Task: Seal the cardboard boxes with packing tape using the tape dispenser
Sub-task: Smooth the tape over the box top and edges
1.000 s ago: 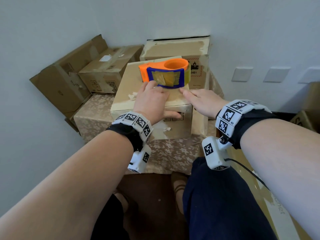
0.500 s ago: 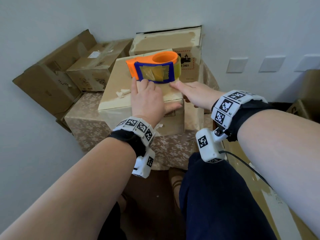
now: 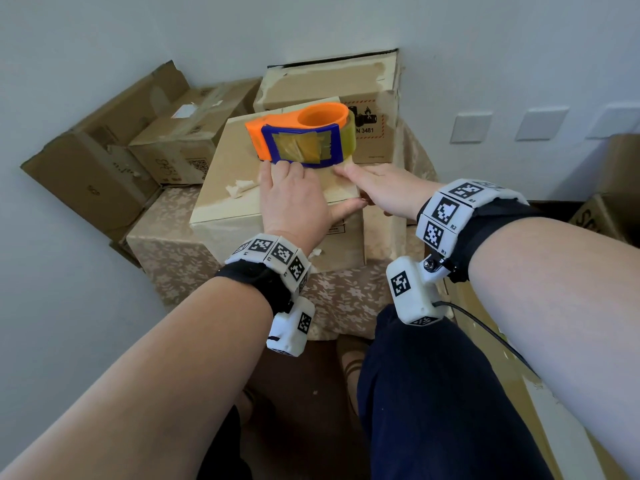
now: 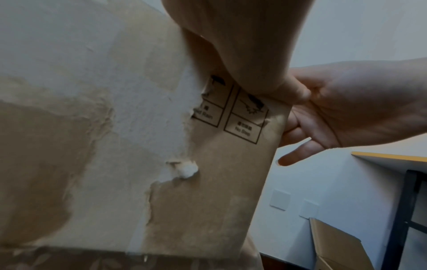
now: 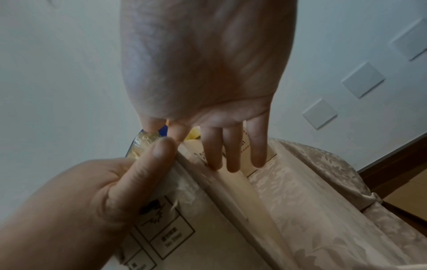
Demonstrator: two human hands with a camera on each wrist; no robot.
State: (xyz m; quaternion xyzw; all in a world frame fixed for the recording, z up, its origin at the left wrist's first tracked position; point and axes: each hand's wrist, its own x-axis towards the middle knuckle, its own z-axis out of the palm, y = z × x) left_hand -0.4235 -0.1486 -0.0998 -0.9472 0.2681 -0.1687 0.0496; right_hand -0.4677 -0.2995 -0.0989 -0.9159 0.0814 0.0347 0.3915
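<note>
An orange and blue tape dispenser (image 3: 301, 136) with yellowish tape lies on top of a worn cardboard box (image 3: 228, 181). My left hand (image 3: 294, 202) lies flat on the box top. Its fingertips touch the dispenser's blue frame and its thumb (image 4: 265, 73) hooks over the box's front edge. My right hand (image 3: 384, 188) reaches in from the right with straight fingers. The index finger rests on the box top beside the dispenser, and the other fingers (image 5: 233, 155) hang down the box's right side. A bit of tape (image 5: 144, 142) shows by the left thumb (image 5: 148, 169).
The box stands on a table under a floral cloth (image 3: 180, 258). A larger box (image 3: 329, 81) with a hazard label stands behind it, and more boxes (image 3: 114, 150) are stacked at the back left. Flattened cardboard (image 3: 519, 393) lies on the floor to the right. The wall is close behind.
Both hands stay on the box top near the dispenser. The left fingertips have edged forward to the blue frame, and the right index finger has slid a little closer.
</note>
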